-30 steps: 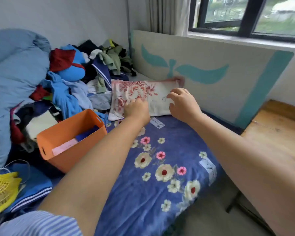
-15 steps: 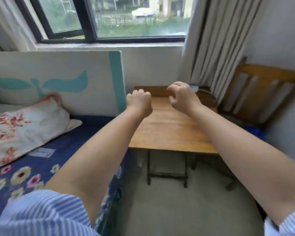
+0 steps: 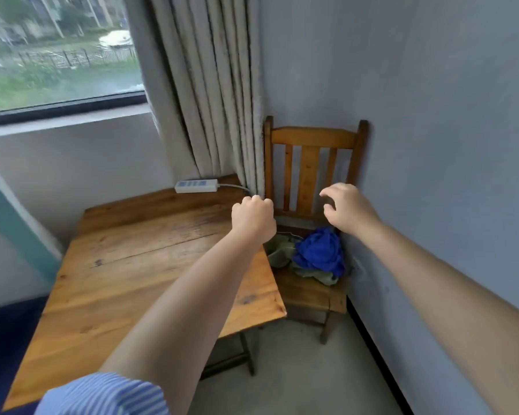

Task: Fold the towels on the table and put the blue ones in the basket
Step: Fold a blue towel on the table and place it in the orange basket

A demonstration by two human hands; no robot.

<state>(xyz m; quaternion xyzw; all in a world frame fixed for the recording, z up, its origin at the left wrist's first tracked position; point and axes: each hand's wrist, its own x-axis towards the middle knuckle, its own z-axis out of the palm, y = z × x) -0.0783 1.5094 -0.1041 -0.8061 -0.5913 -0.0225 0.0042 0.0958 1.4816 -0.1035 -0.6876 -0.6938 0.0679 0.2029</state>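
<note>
A crumpled blue towel (image 3: 319,250) lies on the seat of a wooden chair (image 3: 310,163), on top of olive-green towels (image 3: 279,250). My left hand (image 3: 253,217) hovers over the far right corner of the wooden table (image 3: 132,265), fingers curled into a fist and holding nothing. My right hand (image 3: 346,209) hangs in the air above the blue towel, in front of the chair back, fingers loosely bent and empty. The basket is out of view.
A white power strip (image 3: 196,186) lies at the table's far edge, its cable running behind the grey curtain (image 3: 210,91). The chair stands in the corner against the right wall. A blue bed edge (image 3: 3,319) shows at the left. Grey floor lies below.
The view has swung right, from the bed with the orange basket and pillow to the table and then the chair. Both hands stayed raised; the right hand's fingers have loosened.
</note>
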